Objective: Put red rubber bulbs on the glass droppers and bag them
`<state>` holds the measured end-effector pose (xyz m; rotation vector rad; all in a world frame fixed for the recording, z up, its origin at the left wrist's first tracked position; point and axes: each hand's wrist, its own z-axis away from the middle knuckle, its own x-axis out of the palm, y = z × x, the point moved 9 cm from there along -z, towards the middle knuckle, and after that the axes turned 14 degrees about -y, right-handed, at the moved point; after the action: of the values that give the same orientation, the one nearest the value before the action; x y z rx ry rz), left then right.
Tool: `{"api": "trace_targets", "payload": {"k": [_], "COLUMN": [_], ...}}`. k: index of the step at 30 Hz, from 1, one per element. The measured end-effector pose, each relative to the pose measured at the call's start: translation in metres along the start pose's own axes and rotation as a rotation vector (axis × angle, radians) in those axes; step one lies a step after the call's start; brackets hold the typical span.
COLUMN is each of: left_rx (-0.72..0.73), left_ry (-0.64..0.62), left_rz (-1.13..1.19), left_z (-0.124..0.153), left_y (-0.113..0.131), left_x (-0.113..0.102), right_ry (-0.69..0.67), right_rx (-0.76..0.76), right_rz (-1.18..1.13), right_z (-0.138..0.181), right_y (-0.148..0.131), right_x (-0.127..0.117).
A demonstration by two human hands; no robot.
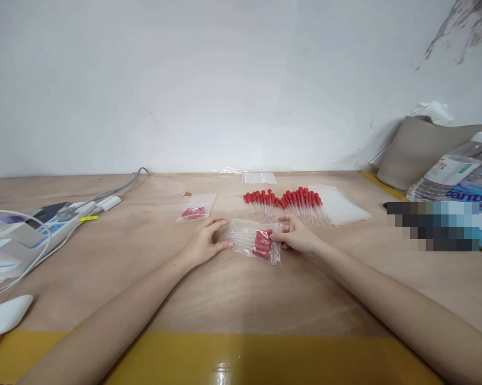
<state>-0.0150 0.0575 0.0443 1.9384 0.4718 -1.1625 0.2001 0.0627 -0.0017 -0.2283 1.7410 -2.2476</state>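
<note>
A clear zip bag (246, 247) with several red-capped droppers (262, 244) in it lies in front of me, the red ends toward the right. My left hand (207, 241) grips the bag's left end between thumb and fingers. At the other end, my right hand (298, 235) pinches the edge by the red bulbs. Just behind the bag, two fanned groups of loose droppers, a left group (261, 199) and a right group (301, 200), rest on the table. Another filled bag (196, 209) lies flat beyond my left hand.
Flat clear bags (339, 204) lie right of the loose droppers, and a small white packet (259, 177) is by the wall. A power strip (60, 227) with cables stands at left, near a white spoon-like object (8, 318). Bottles (445, 174) and a grey-brown object (411, 152) occupy the right.
</note>
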Motion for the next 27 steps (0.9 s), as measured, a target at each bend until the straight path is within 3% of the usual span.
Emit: {"api": "trace_targets", "payload": {"k": [3,5,10,13,16,18,21,24,27], "left_rx": [-0.184,-0.27,-0.418,-0.401,-0.434,-0.445,-0.408,-0.387,-0.397], "left_ry": [0.1,0.067,-0.245,-0.173,-0.045,0.007,0.057,0.118,0.193], "left_rz": [-0.021,0.114,0.954,1.229,1.212,1.158,1.064,0.887,0.68], "left_z": [0.004,0.007,0.011,0.008,0.009,0.01,0.008,-0.003,-0.02], "left_y": [-0.012,-0.015,0.001,0.011,0.002,-0.004,-0.011,-0.026,-0.051], "left_x": [-0.009,-0.006,0.043,0.05,0.05,0.049,0.036,0.006,-0.033], "right_ry": [-0.042,-0.021,-0.074,-0.26,-0.405,-0.452,-0.363,-0.07,0.31], "right_rx": [-0.057,-0.066,-0.077,-0.042,0.047,0.09,0.022,-0.122,-0.206], "right_rz": [-0.242,-0.37,-0.568,-0.501,-0.327,-0.174,0.114,0.296,0.39], "right_z": [0.0,0.0,0.003,0.01,0.017,0.018,0.007,-0.007,-0.008], "right_y": [0.001,0.003,0.003,0.003,0.007,0.007,-0.008,-0.034,-0.049], "right_x": [0.014,0.019,0.037,0.06,0.074,0.071,0.037,-0.032,-0.114]}}
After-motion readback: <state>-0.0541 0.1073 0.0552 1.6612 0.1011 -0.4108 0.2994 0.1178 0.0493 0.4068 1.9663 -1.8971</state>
